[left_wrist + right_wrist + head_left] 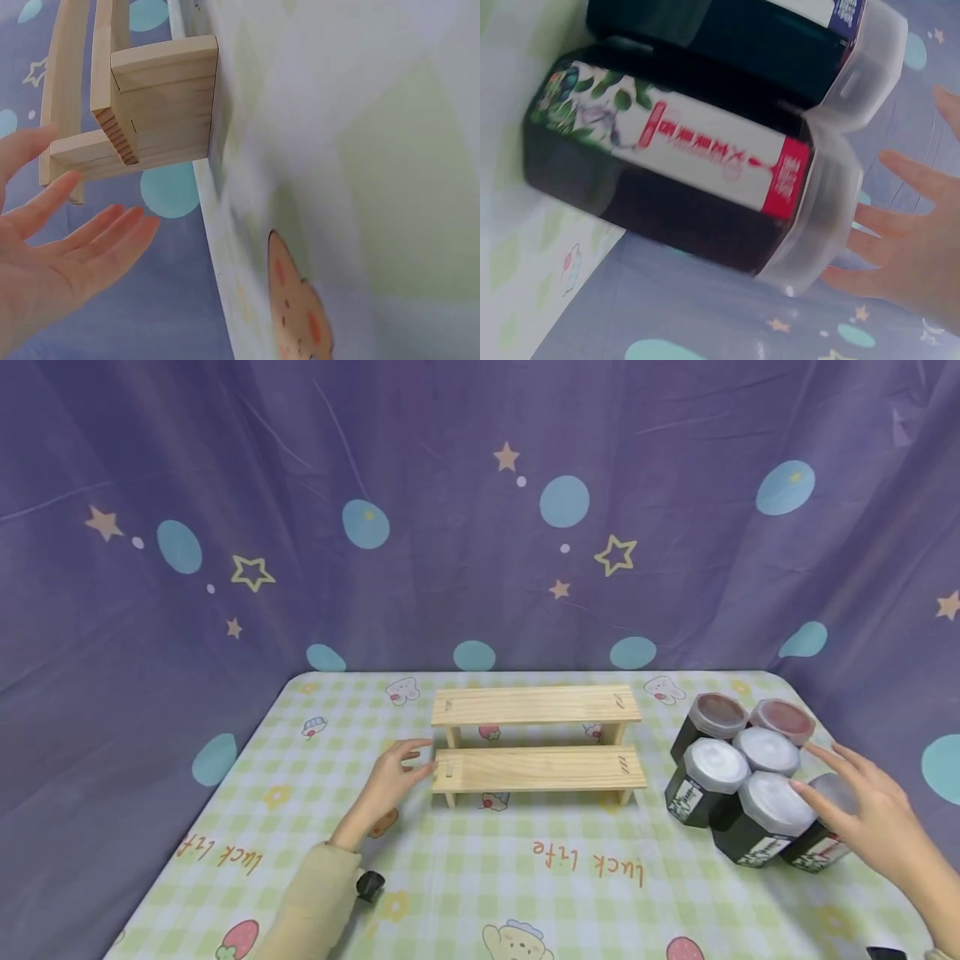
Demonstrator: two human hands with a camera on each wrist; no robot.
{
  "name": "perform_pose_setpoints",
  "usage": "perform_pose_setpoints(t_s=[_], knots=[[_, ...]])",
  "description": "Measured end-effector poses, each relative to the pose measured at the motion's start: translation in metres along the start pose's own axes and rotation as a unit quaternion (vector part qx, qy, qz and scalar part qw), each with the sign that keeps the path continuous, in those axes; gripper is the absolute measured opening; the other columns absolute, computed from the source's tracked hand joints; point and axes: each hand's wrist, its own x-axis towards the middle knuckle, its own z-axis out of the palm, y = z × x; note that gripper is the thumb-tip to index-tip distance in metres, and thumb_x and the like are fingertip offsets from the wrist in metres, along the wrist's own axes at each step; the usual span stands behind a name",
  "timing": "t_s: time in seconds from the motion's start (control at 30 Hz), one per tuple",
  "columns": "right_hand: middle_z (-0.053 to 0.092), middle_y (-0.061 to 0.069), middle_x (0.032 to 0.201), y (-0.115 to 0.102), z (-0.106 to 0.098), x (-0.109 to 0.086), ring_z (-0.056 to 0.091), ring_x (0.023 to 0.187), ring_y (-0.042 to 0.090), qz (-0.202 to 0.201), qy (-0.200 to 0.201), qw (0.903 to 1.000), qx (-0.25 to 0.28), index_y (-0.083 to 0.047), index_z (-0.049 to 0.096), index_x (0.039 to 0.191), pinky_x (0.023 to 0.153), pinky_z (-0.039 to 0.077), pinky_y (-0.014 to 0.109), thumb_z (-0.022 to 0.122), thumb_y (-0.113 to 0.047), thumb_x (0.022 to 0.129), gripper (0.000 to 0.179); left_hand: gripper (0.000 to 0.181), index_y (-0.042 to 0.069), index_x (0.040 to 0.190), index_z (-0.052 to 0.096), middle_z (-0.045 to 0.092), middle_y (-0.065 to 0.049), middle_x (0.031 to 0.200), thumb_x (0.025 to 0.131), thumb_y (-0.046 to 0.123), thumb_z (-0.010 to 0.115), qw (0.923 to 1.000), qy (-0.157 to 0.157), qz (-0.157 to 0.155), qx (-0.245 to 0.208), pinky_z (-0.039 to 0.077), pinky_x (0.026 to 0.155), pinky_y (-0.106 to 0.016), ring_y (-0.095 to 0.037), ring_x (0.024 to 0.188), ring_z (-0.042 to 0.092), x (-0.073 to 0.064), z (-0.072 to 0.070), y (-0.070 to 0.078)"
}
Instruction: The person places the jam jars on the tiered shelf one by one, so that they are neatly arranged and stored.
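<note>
A two-step wooden shelf (540,768) of pale bare wood stands in the middle of the table. My left hand (393,779) is beside its left end, fingers spread and holding nothing; whether a fingertip touches the wood I cannot tell. In the left wrist view, the shelf's end (161,112) lies past the loosely extended fingers. At the right stands a cluster of dark jars with translucent lids. My right hand (870,797) hovers over their right side, fingers spread. In the right wrist view, a jar (720,161) with a red and white label has its lid near my fingertips.
A green-and-white checked tablecloth (450,893) with cartoon prints covers the table. Behind it hangs a purple curtain (450,602) with stars and blue ovals. A jar with a brown lid (718,714) and one with a reddish lid (783,720) stand at the cluster's back.
</note>
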Motion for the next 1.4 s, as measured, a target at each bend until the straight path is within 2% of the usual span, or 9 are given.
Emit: perform_pose_setpoints(t_s=[0.2,0.37,0.7,0.9,0.97,1.03,1.13,1.23,1.4], knots=[[0.018,0.039,0.132,0.01,-0.003,-0.009,0.01,0.119,0.058,0.031,0.003,0.9994,0.014,0.004,0.035,0.132,0.09,0.005,0.071,0.055,-0.021,0.087,0.055,0.044,0.002,0.122,0.051,0.045,-0.017,0.126,0.082,0.017,0.063,0.9986,-0.03,-0.03,-0.032,0.048,0.082,-0.043,-0.036,0.106,0.05,-0.002,0.005,-0.004],[0.017,0.04,0.132,0.021,-0.003,-0.016,0.008,0.121,0.057,0.033,0.002,0.9992,0.022,0.004,0.033,0.132,0.09,0.003,0.071,0.056,-0.021,0.086,0.057,0.045,0.003,0.124,0.048,0.044,-0.014,0.128,0.083,0.017,0.061,0.9953,-0.057,-0.041,-0.066,0.048,0.081,-0.042,-0.033,0.106,0.049,-0.005,0.006,-0.005],[0.016,0.039,0.133,0.031,-0.003,-0.024,0.006,0.125,0.051,0.033,-0.019,0.9981,0.048,-0.018,0.029,0.139,0.087,0.003,0.074,0.058,-0.017,0.084,0.061,0.044,0.002,0.125,0.047,0.045,-0.018,0.124,0.084,0.013,0.059,0.9805,-0.076,-0.07,-0.167,0.047,0.083,-0.037,-0.028,0.1,0.051,-0.005,0.01,-0.007],[0.017,0.039,0.132,0.037,0.0,-0.027,0.003,0.129,0.044,0.034,-0.021,0.9974,0.06,-0.024,0.031,0.138,0.089,0.002,0.073,0.06,-0.015,0.082,0.064,0.042,0.001,0.124,0.048,0.048,-0.018,0.12,0.083,0.008,0.059,0.9818,-0.069,-0.076,-0.16,0.049,0.078,-0.032,-0.022,0.091,0.056,-0.002,0.013,-0.009],[0.02,0.039,0.131,0.039,0.001,-0.028,0.001,0.132,0.032,0.034,-0.015,0.9976,0.059,-0.025,0.032,0.138,0.09,0.003,0.072,0.063,-0.014,0.08,0.067,0.043,-0.001,0.124,0.048,0.048,-0.02,0.119,0.083,0.005,0.059,0.9824,-0.066,-0.075,-0.158,0.049,0.075,-0.03,-0.02,0.086,0.058,-0.001,0.015,-0.01],[0.024,0.039,0.128,0.04,0.003,-0.028,0.002,0.132,0.027,0.035,-0.008,0.9978,0.056,-0.024,0.034,0.137,0.092,0.005,0.071,0.065,-0.013,0.078,0.068,0.043,-0.002,0.124,0.048,0.048,-0.021,0.118,0.082,0.004,0.059,0.983,-0.063,-0.073,-0.156,0.05,0.071,-0.028,-0.018,0.081,0.058,0.001,0.016,-0.011],[0.03,0.038,0.123,0.042,0.005,-0.028,0.006,0.131,0.034,0.042,-0.004,0.9979,0.05,-0.024,0.035,0.137,0.092,0.009,0.07,0.067,-0.014,0.077,0.069,0.044,-0.001,0.124,0.048,0.05,-0.02,0.116,0.081,0.002,0.059,0.9825,-0.057,-0.082,-0.157,0.049,0.066,-0.024,-0.014,0.075,0.058,0.003,0.017,-0.011],[0.032,0.036,0.119,0.043,0.005,-0.028,0.016,0.121,0.051,0.054,-0.01,0.9977,0.041,-0.021,0.035,0.137,0.085,0.016,0.071,0.068,-0.015,0.076,0.069,0.046,-0.001,0.124,0.048,0.052,-0.019,0.114,0.08,0.0,0.059,0.9825,-0.051,-0.091,-0.154,0.048,0.064,-0.023,-0.013,0.073,0.057,0.003,0.017,-0.011],[0.03,0.037,0.118,0.044,0.005,-0.027,0.024,0.108,0.057,0.082,-0.029,0.996,0.019,-0.013,0.031,0.138,0.074,0.023,0.07,0.068,-0.02,0.077,0.072,0.049,-0.002,0.126,0.045,0.05,-0.02,0.113,0.08,0.0,0.059,0.9826,-0.047,-0.098,-0.151,0.05,0.065,-0.026,-0.016,0.078,0.055,0.003,0.018,-0.011]])
